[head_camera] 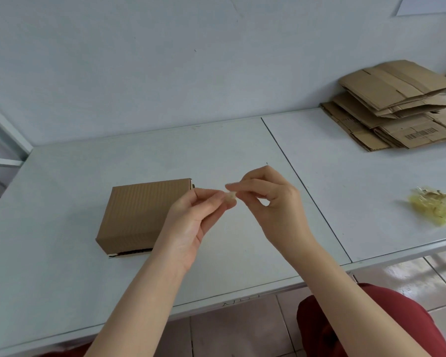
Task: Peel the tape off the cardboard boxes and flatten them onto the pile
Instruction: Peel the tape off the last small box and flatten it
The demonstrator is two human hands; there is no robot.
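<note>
Both hands raised above the table [62, 176]: left hand [191, 222] and right hand [273, 204] pinch one tape [231, 195] wad between fingertips. Box [142, 215] lies closed behind the left hand; pile [397, 104] far right.

Tabletop [88, 279]: pale grey-white, two panels.
Seam [307, 189]: thin dark line between the panels, running from the wall to the front edge.
Marking [240, 301]: faint characters on the front edge, too small to read.
Wall [139, 60]: plain pale, directly behind the tabletop.
Sheet [430, 6]: white, possibly paper, on the wall at upper right, partly out of view.
Frame [5, 124]: white bars, far left.
Floor [242, 331]: glossy light tiles.
Garment [384, 325]: dark red, on the person's lap at lower right.
</note>
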